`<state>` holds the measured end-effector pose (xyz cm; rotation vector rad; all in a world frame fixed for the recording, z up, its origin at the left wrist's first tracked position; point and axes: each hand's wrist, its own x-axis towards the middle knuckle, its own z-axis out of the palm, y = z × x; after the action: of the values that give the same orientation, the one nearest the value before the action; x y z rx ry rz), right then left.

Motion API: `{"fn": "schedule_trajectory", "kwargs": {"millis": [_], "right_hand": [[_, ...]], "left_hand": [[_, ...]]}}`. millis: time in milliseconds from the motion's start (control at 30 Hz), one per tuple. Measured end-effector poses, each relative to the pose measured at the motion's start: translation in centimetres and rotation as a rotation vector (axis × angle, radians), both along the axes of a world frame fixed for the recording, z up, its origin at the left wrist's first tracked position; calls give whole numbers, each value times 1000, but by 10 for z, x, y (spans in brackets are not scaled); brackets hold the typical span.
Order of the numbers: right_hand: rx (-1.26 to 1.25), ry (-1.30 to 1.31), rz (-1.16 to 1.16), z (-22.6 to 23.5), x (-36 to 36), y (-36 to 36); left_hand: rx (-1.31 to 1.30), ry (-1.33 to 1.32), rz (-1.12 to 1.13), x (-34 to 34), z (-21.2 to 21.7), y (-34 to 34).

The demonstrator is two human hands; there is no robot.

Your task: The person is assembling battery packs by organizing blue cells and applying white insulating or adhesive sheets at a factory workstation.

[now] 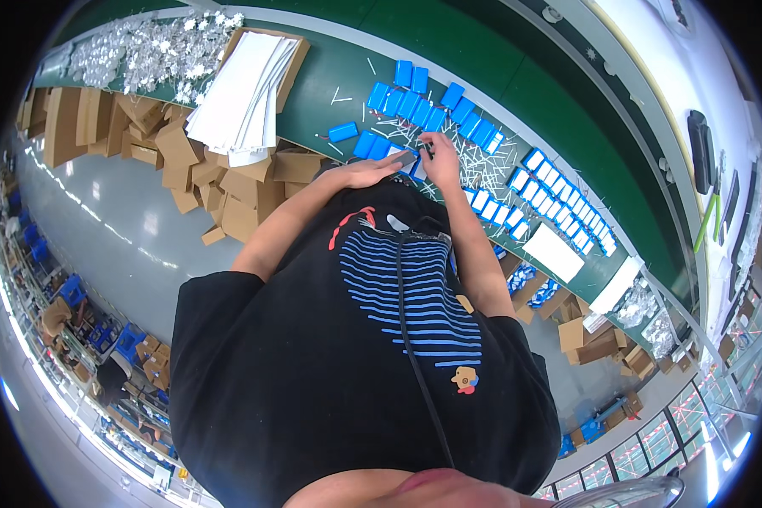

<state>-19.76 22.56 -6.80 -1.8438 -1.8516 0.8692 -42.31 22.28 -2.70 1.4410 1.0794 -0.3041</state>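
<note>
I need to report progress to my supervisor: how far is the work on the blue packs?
Done, it seems: a neat row of blue packs lies to the right. In hand: the left hand and right hand work on one pack at the bench edge. Left: a loose cluster of packs waits further back.

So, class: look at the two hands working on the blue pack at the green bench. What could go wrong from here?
1. The left hand and right hand work at the very edge of the green bench; the blue pack could slip off.
2. Loose white strips lie close around the hands and could snag or get swept off.
3. Cardboard boxes piled at the bench edge could topple.
</note>
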Motion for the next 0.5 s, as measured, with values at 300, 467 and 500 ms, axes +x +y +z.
{"fn": "schedule_trajectory", "kwargs": {"millis": [300,467,500], "right_hand": [[-95,532,363,61,-7,-3],[-102,519,362,68,-19,-3],[-105,518,366,66,-23,-4]], "left_hand": [[-184,-373,278,-19,-8,-9],[-296,-388,358,-30,-29,-18],[-296,-389,361,-30,-26,-17]]}}
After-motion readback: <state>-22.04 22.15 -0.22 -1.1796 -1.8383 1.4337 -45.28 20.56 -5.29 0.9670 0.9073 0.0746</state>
